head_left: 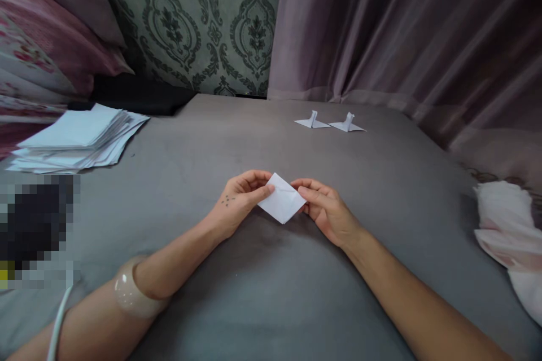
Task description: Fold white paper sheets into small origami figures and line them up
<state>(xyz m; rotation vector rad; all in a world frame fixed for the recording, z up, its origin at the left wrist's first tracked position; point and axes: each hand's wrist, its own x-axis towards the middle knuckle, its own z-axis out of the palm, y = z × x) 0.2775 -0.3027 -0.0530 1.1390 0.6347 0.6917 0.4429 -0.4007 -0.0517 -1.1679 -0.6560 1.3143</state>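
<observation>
Between my two hands is a small folded white paper (283,204), diamond-shaped with crease lines, one corner pointing towards me. My left hand (243,197) pinches its left corner, thumb on top and fingers curled behind. At the right corner my right hand (324,206) grips it the same way, its thumb lying along the edge. The fingers behind the paper are partly hidden. Farther off stand two folded paper birds (312,120) with wings spread, side by side and about touching at the wing tips.
A stack of white paper sheets (80,135) lies at the left, by a black cloth (139,93). A blurred dark object (36,220) and a white cable (61,316) are near my left arm. Crumpled pale cloth (506,231) lies right. Curtains (359,28) and a patterned wall (212,22) close the back.
</observation>
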